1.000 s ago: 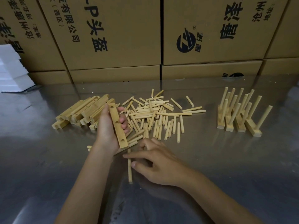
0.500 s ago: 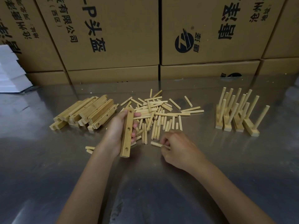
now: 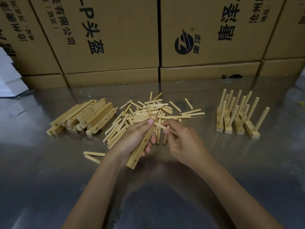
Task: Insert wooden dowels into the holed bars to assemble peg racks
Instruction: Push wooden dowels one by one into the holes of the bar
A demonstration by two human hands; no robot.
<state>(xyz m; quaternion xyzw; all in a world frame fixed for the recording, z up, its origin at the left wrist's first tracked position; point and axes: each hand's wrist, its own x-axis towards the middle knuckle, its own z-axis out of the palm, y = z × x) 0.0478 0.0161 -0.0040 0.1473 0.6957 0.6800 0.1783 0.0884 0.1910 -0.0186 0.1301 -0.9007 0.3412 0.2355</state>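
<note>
My left hand [image 3: 132,139] grips a holed wooden bar [image 3: 142,147] that slants from the lower left up toward the dowel pile, two of its holes facing me. My right hand [image 3: 183,142] pinches a short dowel [image 3: 160,126] whose free end points left, close to the bar's upper end. Behind both hands lies a loose pile of dowels [image 3: 153,111]. A stack of holed bars [image 3: 87,116] lies to the left of it. Several finished peg racks [image 3: 237,116] stand at the right with their dowels pointing up.
Everything rests on a shiny metal table [image 3: 231,171]. Two stray dowels [image 3: 94,155] lie left of my left wrist. Printed cardboard boxes [image 3: 115,38] wall off the back edge, and white foam pieces [image 3: 8,76] sit at the far left.
My right hand lifted a dowel from the table and carried it up and left to the bar's upper end. My left hand tilted the bar toward it.
</note>
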